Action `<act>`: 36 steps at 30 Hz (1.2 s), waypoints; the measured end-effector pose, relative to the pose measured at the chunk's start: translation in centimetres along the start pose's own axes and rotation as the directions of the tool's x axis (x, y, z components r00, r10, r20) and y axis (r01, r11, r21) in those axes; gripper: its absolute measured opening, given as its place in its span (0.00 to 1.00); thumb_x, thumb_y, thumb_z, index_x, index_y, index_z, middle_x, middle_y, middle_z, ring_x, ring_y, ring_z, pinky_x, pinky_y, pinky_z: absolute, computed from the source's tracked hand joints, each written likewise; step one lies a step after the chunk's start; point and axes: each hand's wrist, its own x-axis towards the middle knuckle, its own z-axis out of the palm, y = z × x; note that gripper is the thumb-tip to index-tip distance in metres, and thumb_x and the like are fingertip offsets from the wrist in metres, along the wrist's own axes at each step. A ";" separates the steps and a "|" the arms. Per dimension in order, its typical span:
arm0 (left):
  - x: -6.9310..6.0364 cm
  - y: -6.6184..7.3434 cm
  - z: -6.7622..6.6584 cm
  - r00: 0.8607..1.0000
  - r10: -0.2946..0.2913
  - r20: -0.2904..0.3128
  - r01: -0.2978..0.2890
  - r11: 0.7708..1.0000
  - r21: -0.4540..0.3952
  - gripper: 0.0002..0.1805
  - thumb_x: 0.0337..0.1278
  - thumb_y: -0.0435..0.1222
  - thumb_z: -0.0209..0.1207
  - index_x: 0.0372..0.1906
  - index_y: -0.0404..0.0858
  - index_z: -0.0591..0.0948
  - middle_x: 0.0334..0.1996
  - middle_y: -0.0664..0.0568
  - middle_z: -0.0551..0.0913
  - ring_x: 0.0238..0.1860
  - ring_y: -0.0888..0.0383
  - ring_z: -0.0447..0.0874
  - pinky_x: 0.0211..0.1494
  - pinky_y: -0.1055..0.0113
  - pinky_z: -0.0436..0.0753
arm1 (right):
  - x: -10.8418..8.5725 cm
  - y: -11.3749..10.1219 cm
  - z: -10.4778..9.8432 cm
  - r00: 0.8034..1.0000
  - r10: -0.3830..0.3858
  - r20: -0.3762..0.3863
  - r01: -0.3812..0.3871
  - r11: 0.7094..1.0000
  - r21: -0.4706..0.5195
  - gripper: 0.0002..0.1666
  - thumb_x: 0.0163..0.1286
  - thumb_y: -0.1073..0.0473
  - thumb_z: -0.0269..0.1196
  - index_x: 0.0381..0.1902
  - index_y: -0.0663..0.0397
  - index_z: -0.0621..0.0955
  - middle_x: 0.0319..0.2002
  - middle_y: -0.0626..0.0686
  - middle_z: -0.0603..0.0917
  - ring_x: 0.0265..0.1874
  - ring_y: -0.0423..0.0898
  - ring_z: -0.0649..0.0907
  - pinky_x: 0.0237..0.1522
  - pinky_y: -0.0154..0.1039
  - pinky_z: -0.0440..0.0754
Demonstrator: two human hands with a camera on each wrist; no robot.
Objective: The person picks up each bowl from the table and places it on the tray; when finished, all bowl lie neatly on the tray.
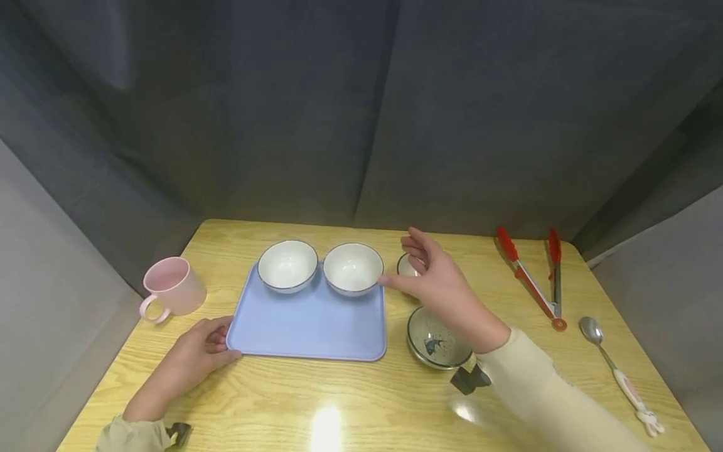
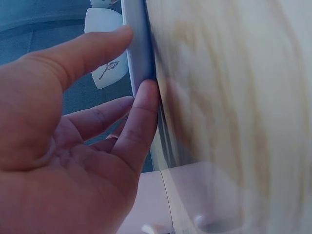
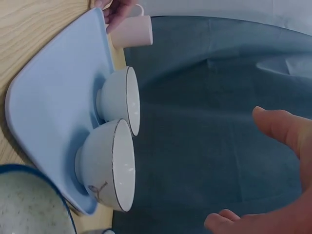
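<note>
A light-blue tray (image 1: 316, 329) lies on the table with two white, dark-rimmed bowls standing along its far side, a left bowl (image 1: 288, 267) and a right bowl (image 1: 353, 269). At the tray's near left corner my left hand (image 1: 194, 351) holds the edge, thumb and fingertips against the rim in the left wrist view. My right hand (image 1: 446, 292) hovers just right of the right bowl, thumb and fingers spread apart. Nothing sits between them, and the right wrist view shows a gap between hand and bowls. A smaller bowl (image 1: 404, 267) is partly hidden behind this hand.
A speckled bowl (image 1: 432, 342) with a dark fish drawing stands right of the tray. A pink mug (image 1: 179, 290) stands at the left. Farther right lie red-tipped tongs (image 1: 533, 285) and a spoon (image 1: 612, 364) with a rabbit handle. Dark cloth (image 1: 294, 125) hangs behind the table.
</note>
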 end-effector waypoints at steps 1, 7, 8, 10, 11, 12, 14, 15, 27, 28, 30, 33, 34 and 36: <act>0.0 0.0 0.0 1.000 0.000 0.000 0.000 1.000 0.003 0.40 0.63 0.32 0.79 0.75 0.20 0.75 0.53 0.38 0.84 0.51 0.54 0.90 0.53 0.72 0.95 | -0.3 0.1 -0.3 1.000 -0.009 -0.005 0.009 1.000 0.000 0.70 0.67 0.52 0.83 0.93 0.52 0.52 0.87 0.55 0.67 0.89 0.56 0.66 0.93 0.50 0.65; 0.1 0.2 -0.2 1.000 -0.004 0.000 0.004 1.000 0.011 0.41 0.63 0.32 0.79 0.75 0.18 0.74 0.54 0.36 0.84 0.52 0.50 0.92 0.53 0.68 0.96 | -1.6 0.9 -1.9 0.998 -0.058 -0.031 0.058 0.998 -0.009 0.68 0.69 0.55 0.81 0.92 0.56 0.52 0.87 0.58 0.67 0.89 0.57 0.65 0.94 0.52 0.62; 0.1 0.2 -0.3 1.000 -0.007 0.000 0.007 1.000 0.012 0.41 0.63 0.32 0.79 0.75 0.18 0.74 0.54 0.36 0.84 0.52 0.49 0.92 0.53 0.68 0.96 | -1.7 1.1 -2.1 0.997 -0.064 -0.036 0.063 0.998 -0.009 0.66 0.71 0.55 0.80 0.92 0.57 0.52 0.87 0.59 0.66 0.89 0.58 0.64 0.94 0.52 0.61; 0.1 0.3 -0.3 1.000 -0.011 0.002 0.011 1.000 0.014 0.41 0.63 0.32 0.79 0.75 0.18 0.74 0.54 0.36 0.84 0.52 0.49 0.92 0.53 0.68 0.96 | -2.1 1.5 -2.5 0.997 -0.066 -0.044 0.066 0.998 -0.014 0.64 0.73 0.56 0.78 0.92 0.57 0.52 0.87 0.60 0.66 0.89 0.58 0.64 0.94 0.52 0.61; 0.1 0.3 -0.3 1.000 -0.010 0.004 0.010 1.000 0.015 0.41 0.63 0.32 0.79 0.75 0.18 0.74 0.54 0.36 0.84 0.52 0.50 0.91 0.53 0.68 0.96 | -2.3 1.8 -2.7 0.997 -0.066 -0.049 0.065 0.998 -0.017 0.62 0.75 0.56 0.77 0.92 0.57 0.52 0.87 0.60 0.66 0.89 0.58 0.64 0.94 0.52 0.61; 0.1 0.2 -0.3 1.000 -0.013 0.005 0.013 1.000 0.016 0.41 0.63 0.32 0.79 0.75 0.19 0.74 0.54 0.36 0.84 0.52 0.50 0.91 0.53 0.69 0.95 | -2.5 2.0 -2.9 0.996 -0.067 -0.055 0.066 0.998 -0.023 0.61 0.76 0.56 0.76 0.92 0.58 0.52 0.87 0.61 0.66 0.89 0.58 0.64 0.94 0.52 0.61; 0.0 0.2 -0.2 1.000 -0.012 0.008 0.012 1.000 0.014 0.41 0.64 0.32 0.79 0.75 0.19 0.74 0.54 0.36 0.84 0.52 0.51 0.91 0.53 0.69 0.95 | -3.0 2.5 -3.2 0.996 -0.065 -0.065 0.063 0.997 -0.037 0.60 0.77 0.55 0.75 0.92 0.58 0.52 0.87 0.61 0.66 0.89 0.59 0.64 0.93 0.52 0.62; 0.0 0.1 -0.2 1.000 -0.013 0.008 0.012 1.000 0.013 0.40 0.64 0.32 0.79 0.75 0.19 0.74 0.54 0.37 0.84 0.52 0.51 0.91 0.53 0.70 0.95 | -3.2 2.7 -3.4 0.996 -0.064 -0.069 0.061 0.997 -0.045 0.60 0.77 0.55 0.75 0.92 0.58 0.52 0.87 0.61 0.66 0.89 0.59 0.64 0.92 0.51 0.63; -0.2 -0.1 0.0 1.000 -0.007 0.001 0.007 1.000 0.002 0.40 0.64 0.33 0.79 0.75 0.20 0.75 0.55 0.38 0.85 0.52 0.51 0.92 0.53 0.71 0.95 | -6.1 6.3 -4.2 0.997 -0.016 -0.079 0.004 0.988 -0.152 0.67 0.74 0.49 0.78 0.93 0.58 0.48 0.88 0.65 0.62 0.89 0.66 0.62 0.91 0.64 0.63; -0.2 -0.1 0.0 1.000 -0.005 0.000 0.005 1.000 0.002 0.41 0.63 0.33 0.79 0.75 0.20 0.75 0.55 0.38 0.85 0.52 0.51 0.92 0.54 0.71 0.95 | -6.2 6.6 -4.2 0.997 -0.014 -0.081 0.001 0.988 -0.157 0.67 0.74 0.48 0.78 0.93 0.58 0.48 0.88 0.66 0.62 0.89 0.66 0.62 0.91 0.65 0.63; -0.2 -0.1 -0.1 1.000 -0.003 0.000 0.003 1.000 0.003 0.41 0.64 0.33 0.79 0.75 0.20 0.75 0.55 0.38 0.85 0.53 0.51 0.92 0.53 0.70 0.95 | -6.4 7.1 -4.2 0.996 -0.010 -0.084 -0.003 0.987 -0.159 0.68 0.74 0.48 0.78 0.93 0.57 0.47 0.88 0.66 0.61 0.89 0.67 0.61 0.91 0.65 0.63; -0.1 0.1 -0.1 1.000 -0.002 -0.003 0.002 1.000 -0.001 0.40 0.64 0.32 0.79 0.75 0.20 0.75 0.54 0.37 0.85 0.53 0.50 0.92 0.53 0.70 0.95 | -6.7 8.0 -4.1 0.996 -0.016 -0.085 0.002 0.988 -0.155 0.69 0.74 0.50 0.79 0.93 0.56 0.45 0.89 0.66 0.58 0.89 0.68 0.59 0.90 0.67 0.62; -0.1 0.1 -0.1 1.000 -0.001 -0.003 0.001 1.000 -0.002 0.40 0.64 0.32 0.79 0.75 0.20 0.75 0.54 0.37 0.85 0.53 0.50 0.92 0.53 0.70 0.95 | -6.8 8.2 -4.1 0.996 -0.020 -0.083 0.007 0.988 -0.151 0.70 0.73 0.50 0.79 0.93 0.56 0.44 0.90 0.66 0.57 0.89 0.69 0.58 0.91 0.68 0.61; -0.1 0.1 -0.1 1.000 0.000 -0.005 0.000 1.000 -0.006 0.40 0.64 0.32 0.79 0.75 0.19 0.75 0.54 0.37 0.85 0.52 0.51 0.92 0.54 0.70 0.95 | -6.9 8.6 -4.1 0.996 -0.029 -0.080 0.017 0.988 -0.151 0.71 0.73 0.52 0.79 0.93 0.56 0.44 0.90 0.67 0.55 0.89 0.70 0.57 0.90 0.69 0.59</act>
